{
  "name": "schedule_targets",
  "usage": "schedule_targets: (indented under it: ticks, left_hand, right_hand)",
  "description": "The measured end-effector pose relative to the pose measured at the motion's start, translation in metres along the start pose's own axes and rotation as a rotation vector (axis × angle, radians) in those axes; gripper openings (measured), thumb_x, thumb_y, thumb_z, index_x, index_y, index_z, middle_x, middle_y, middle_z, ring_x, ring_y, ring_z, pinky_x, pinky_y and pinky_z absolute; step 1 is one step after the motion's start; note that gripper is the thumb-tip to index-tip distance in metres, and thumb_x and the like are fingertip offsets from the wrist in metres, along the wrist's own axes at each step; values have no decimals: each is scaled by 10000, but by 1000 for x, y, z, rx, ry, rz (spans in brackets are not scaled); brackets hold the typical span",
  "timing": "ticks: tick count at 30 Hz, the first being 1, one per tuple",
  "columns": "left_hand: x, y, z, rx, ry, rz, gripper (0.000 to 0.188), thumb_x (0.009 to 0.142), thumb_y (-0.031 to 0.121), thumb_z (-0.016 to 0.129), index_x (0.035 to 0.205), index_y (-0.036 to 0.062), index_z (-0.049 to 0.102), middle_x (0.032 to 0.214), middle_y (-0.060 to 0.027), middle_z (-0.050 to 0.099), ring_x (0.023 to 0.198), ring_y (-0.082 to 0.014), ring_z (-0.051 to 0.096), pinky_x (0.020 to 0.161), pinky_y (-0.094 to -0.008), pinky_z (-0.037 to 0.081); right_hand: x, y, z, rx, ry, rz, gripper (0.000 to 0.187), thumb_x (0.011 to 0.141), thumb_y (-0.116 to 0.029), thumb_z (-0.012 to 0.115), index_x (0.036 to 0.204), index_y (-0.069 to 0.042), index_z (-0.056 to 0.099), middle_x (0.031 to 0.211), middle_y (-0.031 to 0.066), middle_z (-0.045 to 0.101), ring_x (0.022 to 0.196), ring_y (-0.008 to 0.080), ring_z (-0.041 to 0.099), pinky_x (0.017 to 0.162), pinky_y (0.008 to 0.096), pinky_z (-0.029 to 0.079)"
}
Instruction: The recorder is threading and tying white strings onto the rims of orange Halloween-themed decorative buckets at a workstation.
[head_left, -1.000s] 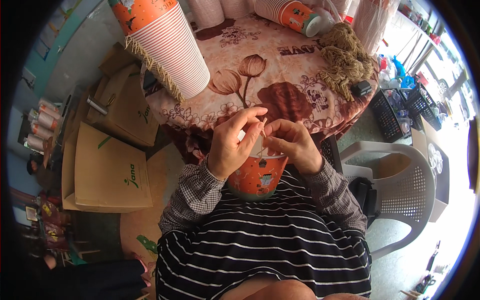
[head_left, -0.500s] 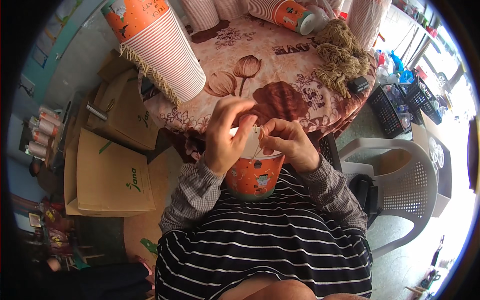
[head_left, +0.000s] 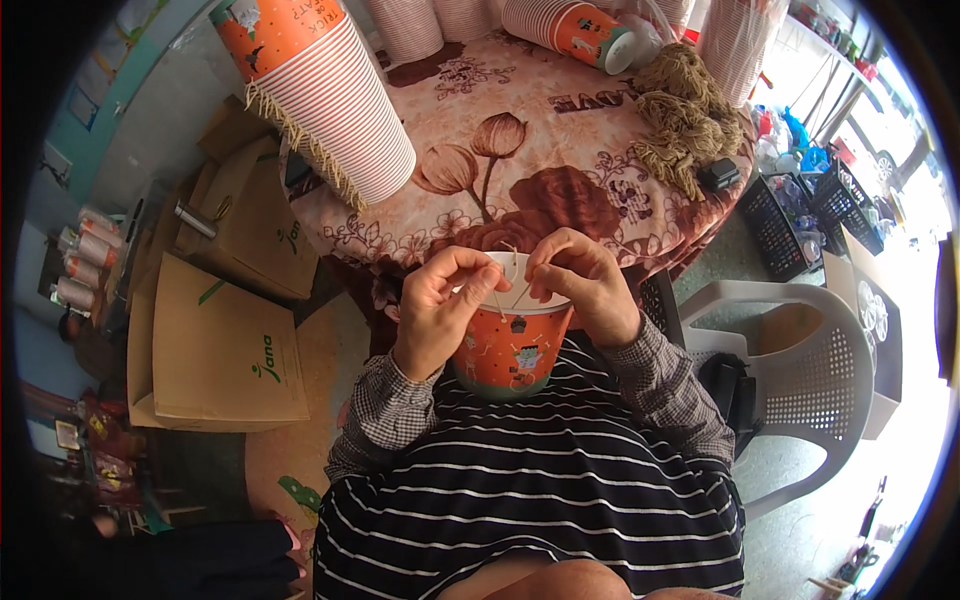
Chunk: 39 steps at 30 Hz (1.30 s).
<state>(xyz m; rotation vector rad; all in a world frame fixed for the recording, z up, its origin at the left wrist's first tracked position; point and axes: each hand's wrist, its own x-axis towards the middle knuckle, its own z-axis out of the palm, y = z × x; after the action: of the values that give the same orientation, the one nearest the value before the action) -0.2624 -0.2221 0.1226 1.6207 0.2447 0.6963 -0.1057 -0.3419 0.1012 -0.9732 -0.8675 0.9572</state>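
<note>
An orange paper bucket (head_left: 490, 352) with a green base and a white inside stands upright on my lap, against my striped clothing. Thin beige string (head_left: 503, 306) runs at its rim, with a short end poking up above the opening. On the left side of the rim, my left hand (head_left: 440, 308) pinches a piece of this string between thumb and forefinger. My right hand (head_left: 588, 285) has its fingertips pressed together on another part of the string at the right side. How the string passes through the bucket is too small to make out.
A tall stack of matching buckets (head_left: 325, 105), draped with beige strings, stands on the cloth-covered round table (head_left: 450, 120). A heap of beige string (head_left: 685, 115) and a small black box (head_left: 718, 175) lie at the right. Cardboard boxes (head_left: 225, 345) flank me left, a plastic chair (head_left: 800, 370) right.
My left hand has come down from above the rim to its left side, its fingers now pinched on string. My right hand stays close to the rim. The bucket has barely moved.
</note>
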Motion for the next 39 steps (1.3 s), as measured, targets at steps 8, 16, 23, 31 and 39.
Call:
schedule_targets:
  ticks: [8, 16, 23, 31, 39]
  left_hand:
    - [4, 0, -7, -46, -15, -74, 174, 942, 152, 574, 942, -20, 600, 688, -1, 588, 644, -54, 551, 644, -197, 469]
    - [15, 7, -2, -124, -62, -75, 141, 945, 127, 560, 937, -7, 601, 649, 25, 543, 531, -31, 478, 516, -183, 433]
    - [18, 10, 0, 276, -127, -15, 145, 910, 111, 604, 939, -27, 638, 759, -24, 648, 667, -53, 577, 592, -207, 468]
    - [19, 12, 4, 284, -247, -1, 160, 885, 120, 631, 928, -33, 652, 805, -67, 675, 755, -95, 621, 685, -236, 497]
    - [17, 17, 5, 330, -280, 4, 140, 877, 109, 628, 905, -29, 634, 833, -64, 668, 756, -106, 621, 685, -243, 501]
  right_hand:
    - [0, 4, 2, 81, -5, -56, 60, 908, -69, 582, 959, -37, 575, 900, 71, 638, 729, 97, 588, 670, 232, 485]
    - [1, 4, 0, 117, 20, -62, 79, 902, -70, 603, 976, -41, 608, 928, 27, 647, 757, 65, 592, 635, 212, 509]
    - [0, 7, 7, -39, 54, -228, 99, 882, -46, 625, 977, -20, 619, 975, 36, 624, 763, 66, 593, 580, 196, 522]
    - [1, 4, 4, 72, 50, -56, 99, 915, -89, 592, 975, -12, 608, 931, 71, 643, 601, 67, 588, 518, 194, 509]
    - [-2, 2, 5, 4, 104, -6, 119, 931, -137, 581, 935, -19, 595, 740, 21, 602, 547, 65, 563, 453, 176, 461]
